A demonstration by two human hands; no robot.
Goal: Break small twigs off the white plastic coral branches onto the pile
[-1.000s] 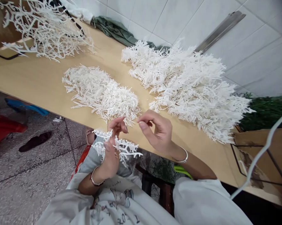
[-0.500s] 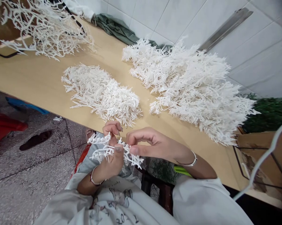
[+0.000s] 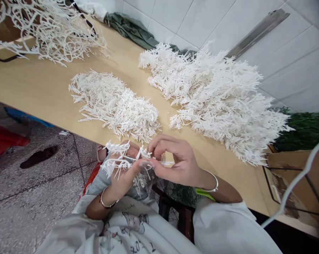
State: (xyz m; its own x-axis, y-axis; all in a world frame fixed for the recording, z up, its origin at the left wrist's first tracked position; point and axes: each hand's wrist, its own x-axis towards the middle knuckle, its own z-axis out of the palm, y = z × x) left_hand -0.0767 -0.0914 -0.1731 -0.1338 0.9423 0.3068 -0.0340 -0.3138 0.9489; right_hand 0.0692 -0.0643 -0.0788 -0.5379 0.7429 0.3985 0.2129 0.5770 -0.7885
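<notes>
Left hand point(image 3: 125, 177): thumb and fingers closed on white branched sprig point(image 3: 117, 162), just beside near edge of table point(image 3: 53, 83). Right hand point(image 3: 179, 161): thumb and forefinger pinched narrow on same sprig. Smaller white heap point(image 3: 118, 106) on table.

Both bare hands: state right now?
Left hand: closed, holding a white, branching, plastic-looking sprig.
Right hand: closed, pinching at the same sprig; exact grip partly hidden.

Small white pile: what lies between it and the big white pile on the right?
In the head view, a strip of tan tabletop separates the small pile from the big pile.
</notes>
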